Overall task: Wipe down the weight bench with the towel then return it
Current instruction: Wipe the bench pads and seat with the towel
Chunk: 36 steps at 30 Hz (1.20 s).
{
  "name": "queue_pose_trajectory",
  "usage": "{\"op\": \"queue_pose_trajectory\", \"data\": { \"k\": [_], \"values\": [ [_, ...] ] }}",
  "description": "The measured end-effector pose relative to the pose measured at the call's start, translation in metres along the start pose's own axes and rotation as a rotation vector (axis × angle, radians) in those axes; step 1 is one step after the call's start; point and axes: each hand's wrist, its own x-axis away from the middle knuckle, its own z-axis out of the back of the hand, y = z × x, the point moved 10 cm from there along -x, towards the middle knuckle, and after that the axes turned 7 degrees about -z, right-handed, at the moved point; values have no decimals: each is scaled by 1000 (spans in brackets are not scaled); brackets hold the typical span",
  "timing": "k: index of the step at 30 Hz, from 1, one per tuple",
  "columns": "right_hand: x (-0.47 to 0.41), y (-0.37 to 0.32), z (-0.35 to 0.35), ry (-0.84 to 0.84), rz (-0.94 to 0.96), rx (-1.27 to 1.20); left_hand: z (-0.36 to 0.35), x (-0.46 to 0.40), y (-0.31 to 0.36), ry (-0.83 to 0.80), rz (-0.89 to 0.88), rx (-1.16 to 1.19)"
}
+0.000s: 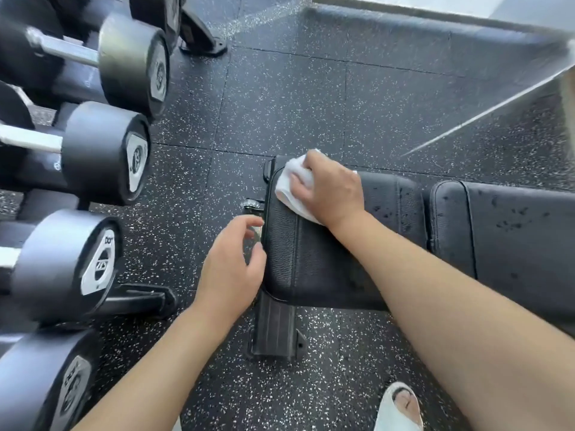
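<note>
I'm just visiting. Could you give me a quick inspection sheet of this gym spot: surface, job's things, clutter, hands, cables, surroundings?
Surface: black bench seat pad; back pad shows dark droplets.
Job's things: white towel bunched at the seat pad's far corner.
Clutter: nothing seen.
Hands: right hand presses and grips the towel; left hand, fingers loosely curled, at the seat's end, holding nothing.
Cables: nothing seen.
Surroundings: dumbbells racked on the left; speckled rubber floor; a sandalled foot.

The weight bench (pixel 311 259) has black padding with a grained, leather-like matt finish and stitched seams, its further pad speckled with dark wet-looking spots. The towel (pixel 292 185) is white soft cloth, creased. The floor (pixel 280 98) looks like matt black rubber flecked white, while the dumbbells (pixel 102 157) have dull dark heads and shiny metal handles.
</note>
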Motion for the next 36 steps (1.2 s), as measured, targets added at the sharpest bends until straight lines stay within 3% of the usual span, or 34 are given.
{"op": "queue_pose_trajectory", "data": {
  "k": [4,9,17,27,32,36],
  "values": [
    [-39,-8,-14,-154,-50,-10,-19,-35,14,74,-47,-19],
    [40,5,17,79,-38,-72,-51,-42,12,156,77,-10],
    [36,0,6,54,67,-28,-59,-32,4,185,151,-155],
    [-17,4,-4,34,188,-184,-62,-35,4,207,131,-242],
    [-21,107,24,80,-35,-68,-61,-35,7,205,129,-245],
    [-17,115,28,98,-121,-23,-61,-36,6,209,123,-238]
  ]
}}
